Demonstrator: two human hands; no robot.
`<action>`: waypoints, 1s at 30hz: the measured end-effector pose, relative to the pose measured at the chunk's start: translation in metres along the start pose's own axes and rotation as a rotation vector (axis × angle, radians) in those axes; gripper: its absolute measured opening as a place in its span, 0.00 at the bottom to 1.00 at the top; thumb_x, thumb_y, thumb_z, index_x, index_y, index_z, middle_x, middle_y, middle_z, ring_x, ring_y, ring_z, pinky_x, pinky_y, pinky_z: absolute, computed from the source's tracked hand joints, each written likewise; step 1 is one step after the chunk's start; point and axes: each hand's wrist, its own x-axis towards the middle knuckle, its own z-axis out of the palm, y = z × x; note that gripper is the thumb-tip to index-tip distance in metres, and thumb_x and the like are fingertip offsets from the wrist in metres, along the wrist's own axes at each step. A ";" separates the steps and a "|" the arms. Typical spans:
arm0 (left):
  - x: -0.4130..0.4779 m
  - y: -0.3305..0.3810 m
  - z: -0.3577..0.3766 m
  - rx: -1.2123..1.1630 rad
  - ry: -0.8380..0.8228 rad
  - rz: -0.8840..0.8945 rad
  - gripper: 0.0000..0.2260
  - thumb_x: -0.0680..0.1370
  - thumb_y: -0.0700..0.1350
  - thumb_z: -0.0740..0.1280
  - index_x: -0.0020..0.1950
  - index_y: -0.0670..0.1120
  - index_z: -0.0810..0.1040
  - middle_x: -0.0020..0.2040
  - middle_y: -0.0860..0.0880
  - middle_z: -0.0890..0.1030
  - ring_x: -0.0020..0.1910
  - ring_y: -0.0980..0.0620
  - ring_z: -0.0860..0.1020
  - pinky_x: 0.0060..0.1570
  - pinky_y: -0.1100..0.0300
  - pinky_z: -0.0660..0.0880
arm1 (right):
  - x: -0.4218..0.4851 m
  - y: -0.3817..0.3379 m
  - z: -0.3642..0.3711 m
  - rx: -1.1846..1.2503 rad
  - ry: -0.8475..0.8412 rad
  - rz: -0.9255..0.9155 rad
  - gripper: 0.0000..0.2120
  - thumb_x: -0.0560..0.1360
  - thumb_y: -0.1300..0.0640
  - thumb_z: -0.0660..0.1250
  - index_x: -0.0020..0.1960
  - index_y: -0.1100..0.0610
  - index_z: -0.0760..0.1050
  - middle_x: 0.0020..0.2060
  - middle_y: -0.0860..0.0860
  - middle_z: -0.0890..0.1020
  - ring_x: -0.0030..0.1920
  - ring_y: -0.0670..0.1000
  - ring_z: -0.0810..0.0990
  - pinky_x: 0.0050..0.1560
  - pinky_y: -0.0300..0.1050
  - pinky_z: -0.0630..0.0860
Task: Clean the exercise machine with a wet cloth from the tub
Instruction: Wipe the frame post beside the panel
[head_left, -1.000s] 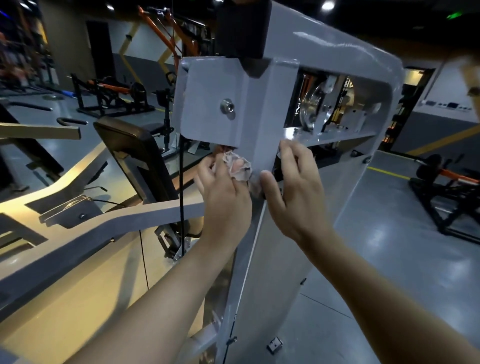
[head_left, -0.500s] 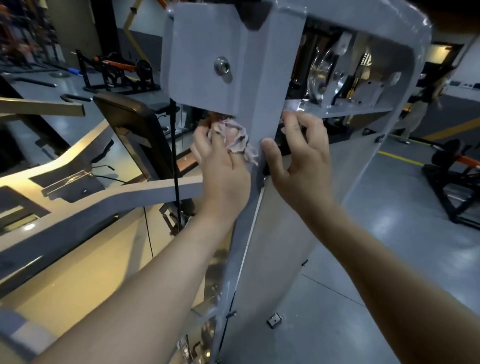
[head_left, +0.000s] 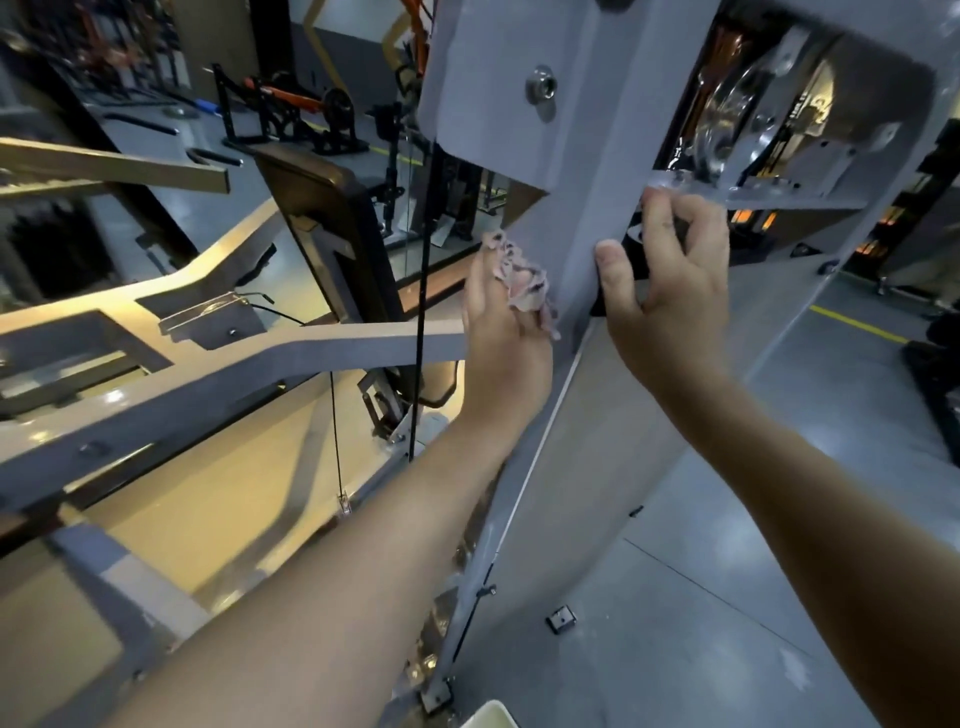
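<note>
We stand on a grey gym floor (head_left: 727, 597). A white rim (head_left: 488, 714) peeks in at the foot of the machine column (head_left: 587, 218). Our left hand (head_left: 506, 338), fingers clamped on the crumpled cloth (head_left: 524, 280), presses it to the column's left edge. Our right hand (head_left: 670, 301) grips the right edge, fingers curled. Left of the column a black cable (head_left: 422, 270) hangs before a dark pad (head_left: 332, 228).

The glossy grey floor (head_left: 727, 597) carries the exercise machine (head_left: 597, 415), a small square metal piece (head_left: 561, 619) beside it, and possibly a pale tub (head_left: 491, 716).
</note>
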 end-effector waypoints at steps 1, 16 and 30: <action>-0.011 -0.006 0.001 -0.050 -0.028 -0.019 0.29 0.82 0.49 0.55 0.83 0.49 0.55 0.80 0.48 0.60 0.75 0.50 0.67 0.74 0.52 0.69 | 0.000 0.000 0.000 0.003 -0.002 0.001 0.26 0.83 0.48 0.62 0.71 0.67 0.72 0.62 0.64 0.75 0.62 0.60 0.73 0.65 0.44 0.68; -0.032 -0.025 0.013 0.170 -0.029 0.234 0.33 0.84 0.62 0.55 0.84 0.52 0.48 0.83 0.46 0.57 0.76 0.39 0.68 0.69 0.39 0.72 | 0.001 -0.002 -0.007 -0.028 -0.051 -0.001 0.25 0.83 0.47 0.62 0.71 0.63 0.72 0.61 0.60 0.75 0.61 0.56 0.72 0.64 0.38 0.65; -0.048 -0.028 0.006 0.237 -0.022 0.180 0.28 0.86 0.46 0.60 0.83 0.46 0.51 0.68 0.35 0.74 0.60 0.59 0.79 0.57 0.57 0.80 | 0.000 -0.008 -0.014 0.011 -0.151 0.047 0.26 0.84 0.45 0.60 0.75 0.60 0.68 0.65 0.57 0.71 0.66 0.53 0.68 0.70 0.45 0.66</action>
